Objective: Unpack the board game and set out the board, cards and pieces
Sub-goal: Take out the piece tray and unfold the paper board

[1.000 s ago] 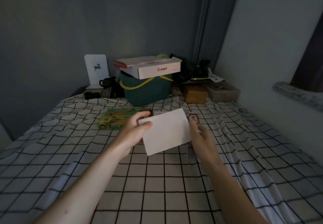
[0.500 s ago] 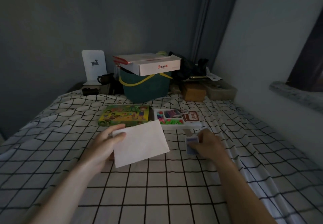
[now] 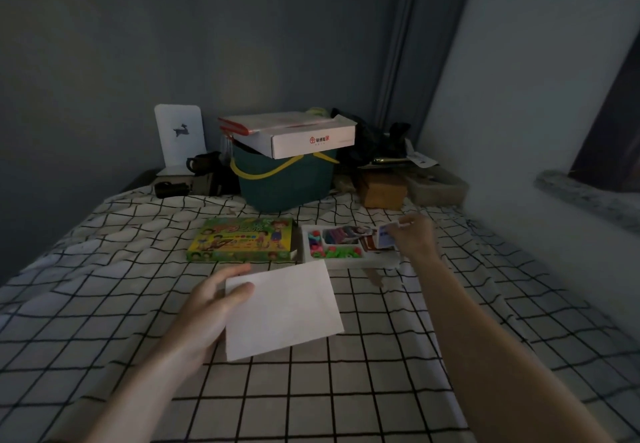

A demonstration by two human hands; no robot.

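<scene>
Folded board in the left hand, cards in the right

The left hand [image 3: 204,307] pinches the white folded board [image 3: 282,309] at its left edge, thumb on top, just above the bed [image 3: 104,304]; it looks stiff and light, best held by an edge. The right hand [image 3: 414,236] pinches a small stack of cards [image 3: 386,239] over the tray [image 3: 346,262] of loose pieces [image 3: 329,252]; the cards look slippery. The box lid [image 3: 242,243] lies beside the tray.
</scene>
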